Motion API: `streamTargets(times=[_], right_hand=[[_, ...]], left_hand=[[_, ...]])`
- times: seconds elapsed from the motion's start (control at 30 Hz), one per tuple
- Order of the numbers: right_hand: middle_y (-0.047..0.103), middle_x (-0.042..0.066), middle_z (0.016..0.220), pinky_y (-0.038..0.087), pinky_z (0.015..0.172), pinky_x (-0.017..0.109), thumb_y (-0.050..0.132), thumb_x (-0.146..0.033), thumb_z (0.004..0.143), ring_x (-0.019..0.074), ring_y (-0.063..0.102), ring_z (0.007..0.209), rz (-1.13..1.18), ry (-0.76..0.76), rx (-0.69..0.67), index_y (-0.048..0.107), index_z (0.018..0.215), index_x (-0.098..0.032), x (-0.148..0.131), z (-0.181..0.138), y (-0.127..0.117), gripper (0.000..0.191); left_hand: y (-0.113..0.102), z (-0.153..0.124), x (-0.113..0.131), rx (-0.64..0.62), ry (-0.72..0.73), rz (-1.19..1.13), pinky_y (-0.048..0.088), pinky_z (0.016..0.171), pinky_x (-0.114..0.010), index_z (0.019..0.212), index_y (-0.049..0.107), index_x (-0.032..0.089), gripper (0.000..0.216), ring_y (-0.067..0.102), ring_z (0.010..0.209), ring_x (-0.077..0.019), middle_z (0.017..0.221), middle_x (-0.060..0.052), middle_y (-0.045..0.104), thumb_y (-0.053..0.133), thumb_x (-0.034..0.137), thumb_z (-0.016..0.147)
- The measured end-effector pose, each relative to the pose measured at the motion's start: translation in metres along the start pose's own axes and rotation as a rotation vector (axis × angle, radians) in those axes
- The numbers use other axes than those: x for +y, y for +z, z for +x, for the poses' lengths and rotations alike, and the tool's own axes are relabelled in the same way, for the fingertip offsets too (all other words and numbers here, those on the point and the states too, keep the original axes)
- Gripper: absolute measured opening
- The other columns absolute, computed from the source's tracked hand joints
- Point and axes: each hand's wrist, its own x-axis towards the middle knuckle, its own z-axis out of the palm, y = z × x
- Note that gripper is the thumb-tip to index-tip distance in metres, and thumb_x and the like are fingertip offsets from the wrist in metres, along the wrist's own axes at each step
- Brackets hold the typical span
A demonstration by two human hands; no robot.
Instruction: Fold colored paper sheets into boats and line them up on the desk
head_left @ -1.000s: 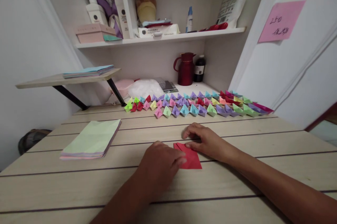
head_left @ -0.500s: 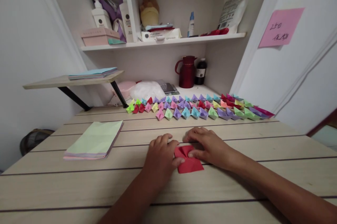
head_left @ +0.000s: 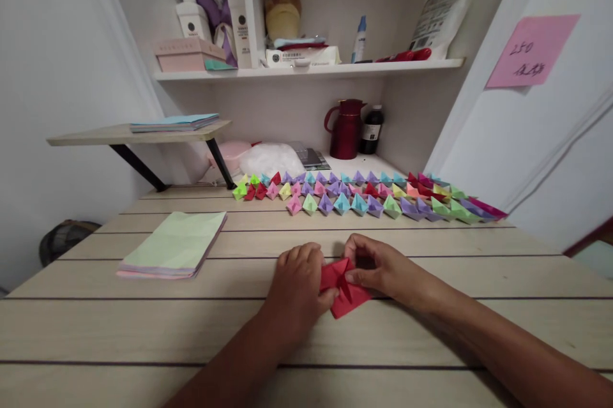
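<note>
A folded piece of red paper (head_left: 352, 296) is between my two hands, low over the front middle of the table, with creases running to its centre. My left hand (head_left: 297, 280) grips its left side, thumb on top and fingers curled at the edge. On the right, my right hand (head_left: 378, 267) pinches the upper right part between thumb and bent forefinger. The paper's underside and the fingertips beneath it are hidden. Beyond my hands, several small folded paper boats (head_left: 342, 205) in many colours stand in rows.
A stack of pale green and pink paper (head_left: 175, 242) lies at the left of the slatted table (head_left: 191, 331). Behind it stands a small raised shelf (head_left: 96, 135) bearing more paper. A dark red jug (head_left: 345, 130) and a dark bottle (head_left: 371, 130) stand at the back.
The red paper has turned a little and its creases have lifted. My right hand's fingers have closed from resting on the table to pinching the paper's edge. The view has shifted slightly.
</note>
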Motion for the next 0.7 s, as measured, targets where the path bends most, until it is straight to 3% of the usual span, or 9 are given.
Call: streamTargets(times=[0.17,0.37,0.47,0.57,0.7], right_hand=[[0.056,-0.003,0.075,0.042,0.059,0.023,0.070,-0.030,0.076,0.0118,0.051,0.065,0.140,0.009,-0.003,0.053,0.098,-0.020,-0.009,-0.002,0.013,0.030],[0.058,-0.001,0.072,0.042,0.061,0.024,0.069,-0.033,0.075,0.0125,0.051,0.065,0.098,0.003,0.023,0.061,0.081,-0.017,-0.013,-0.002,0.017,0.019],[0.057,-0.002,0.065,0.038,0.057,0.023,0.068,-0.034,0.075,0.0118,0.049,0.060,0.050,0.036,0.061,0.062,0.074,-0.017,-0.012,-0.001,0.016,0.018],[0.056,-0.003,0.066,0.037,0.056,0.023,0.065,-0.031,0.075,0.0120,0.048,0.060,0.018,0.028,0.093,0.062,0.075,-0.017,-0.012,-0.002,0.015,0.014],[0.056,-0.003,0.067,0.037,0.056,0.023,0.060,-0.023,0.077,0.0119,0.047,0.060,-0.048,-0.020,0.107,0.062,0.078,-0.018,-0.014,-0.003,0.017,0.006]], left_hand=[[0.005,0.003,0.000,0.066,-0.022,-0.071,0.040,0.089,-0.039,0.085,0.049,0.021,0.022,0.054,0.095,-0.0220,0.097,-0.003,0.061,0.065,0.022,0.070],[0.002,0.007,0.000,0.082,-0.096,-0.316,0.041,0.081,-0.032,0.074,0.048,0.021,0.016,0.053,0.083,-0.0178,0.080,0.002,0.060,0.062,0.016,0.068],[-0.002,0.006,-0.002,0.018,-0.109,-0.508,0.042,0.079,-0.029,0.079,0.054,0.021,0.015,0.054,0.084,-0.0169,0.082,0.003,0.061,0.064,0.018,0.068],[-0.007,0.005,-0.005,-0.047,-0.115,-0.696,0.043,0.081,-0.028,0.095,0.060,0.021,0.030,0.056,0.093,-0.0187,0.095,0.000,0.063,0.071,0.028,0.068],[-0.014,0.006,-0.004,-0.052,-0.143,-0.913,0.045,0.078,-0.027,0.100,0.063,0.015,0.034,0.059,0.089,-0.0183,0.095,-0.006,0.065,0.061,0.042,0.079]])
